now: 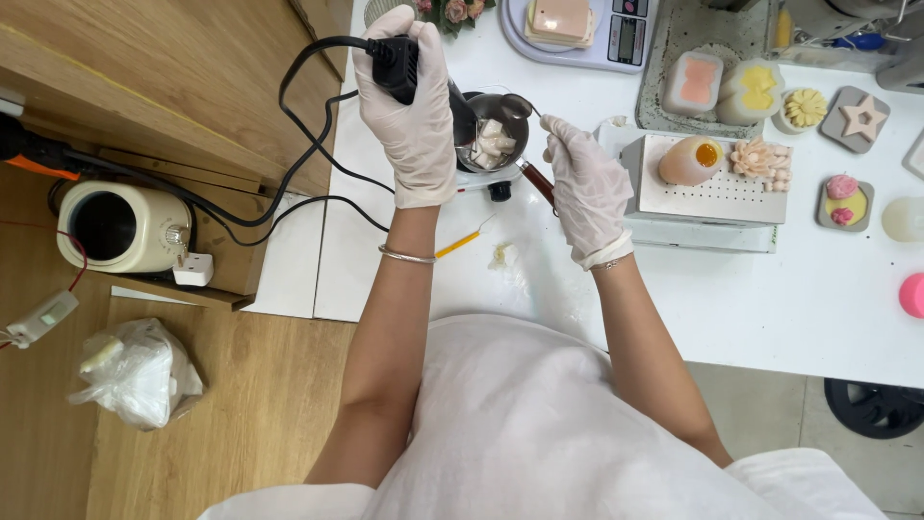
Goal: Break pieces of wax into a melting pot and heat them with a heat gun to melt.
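A person in white clothing stands at a white table [770, 308], seen from above, both hands in thin white gloves. A tray [712, 197] on the table carries an egg-shaped candle [690, 161] and a pale flower candle [760, 159]; more moulded pieces and a scale [616, 39] lie behind it. Near the table's left edge sits a small metal pot [493, 130] on a little stand, holding white wax chunks [493, 144] that look solid, so the melting seems barely begun. The left hand [409, 106] is clamped around a black heat gun [399, 63], held just beside the pot, its cord [308, 116] trailing to the left. The right hand [587, 183] hovers just right of the pot, fingers pinched on a thin spoon [520, 104] whose bowl reaches over the rim. A yellow stick [460, 243] and a wax scrap [500, 255] lie on the table between the arms.
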